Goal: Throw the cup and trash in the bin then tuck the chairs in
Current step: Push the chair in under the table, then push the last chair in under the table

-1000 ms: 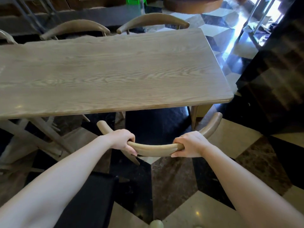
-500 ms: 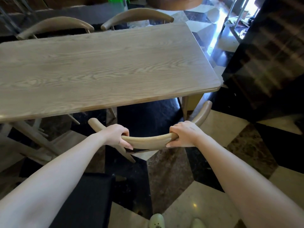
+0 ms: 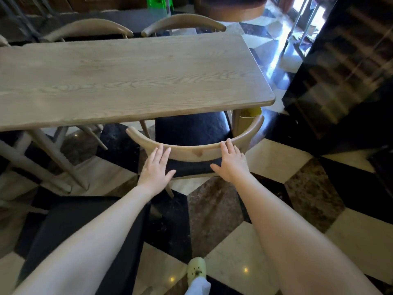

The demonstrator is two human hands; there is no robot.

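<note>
A wooden chair with a curved backrest (image 3: 192,153) and a dark seat (image 3: 191,128) stands at the near edge of the long wooden table (image 3: 127,81), its seat partly under the tabletop. My left hand (image 3: 156,167) lies flat with straight fingers, the fingertips touching the left part of the backrest. My right hand (image 3: 231,161) is also flat, its fingertips on the right part of the backrest. Neither hand grips anything. No cup, trash or bin is in view.
Two more chairs (image 3: 182,21) (image 3: 89,28) stand tucked at the table's far side. A dark glossy cabinet (image 3: 344,71) stands close to the right of the table. Another dark chair seat (image 3: 70,231) is at my lower left. The floor is checkered tile.
Both hands have let go of the backrest and opened flat against it. The chair has slid forward, further under the table.
</note>
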